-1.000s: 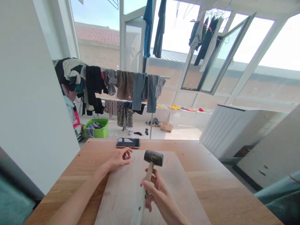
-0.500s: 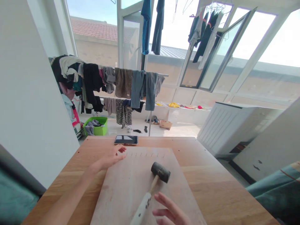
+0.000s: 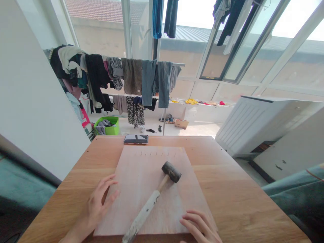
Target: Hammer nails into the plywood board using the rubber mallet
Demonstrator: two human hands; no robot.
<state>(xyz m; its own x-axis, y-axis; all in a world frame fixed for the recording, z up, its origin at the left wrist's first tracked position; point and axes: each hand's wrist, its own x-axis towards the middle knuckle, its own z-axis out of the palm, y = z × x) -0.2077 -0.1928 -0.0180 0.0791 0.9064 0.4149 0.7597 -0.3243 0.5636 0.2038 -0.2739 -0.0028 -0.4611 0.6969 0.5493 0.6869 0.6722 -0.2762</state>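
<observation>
A mallet point(image 3: 146, 206) with a black head and a worn white handle lies slantwise on a pale wooden board point(image 3: 131, 175). Its handle end reaches past the board's near edge. Along the far part of the board stands a row of several thin nails point(image 3: 150, 154). My left hand point(image 3: 100, 199) rests at the board's left edge, fingers apart, holding nothing. At the lower right, my right hand point(image 3: 199, 226) lies over the board's near right corner with its fingers stretched out, also holding nothing. Neither hand touches the mallet.
The board lies on a wooden table point(image 3: 235, 199). A phone point(image 3: 136, 139) is at the table's far edge. Beyond stand a drying rack with clothes point(image 3: 133, 77), a green basket point(image 3: 115, 130) and a white ribbed cabinet point(image 3: 245, 125).
My left hand has drawn back from the nails toward me to the board's left edge. My right hand has moved away from the mallet handle to the right. The view has tilted down.
</observation>
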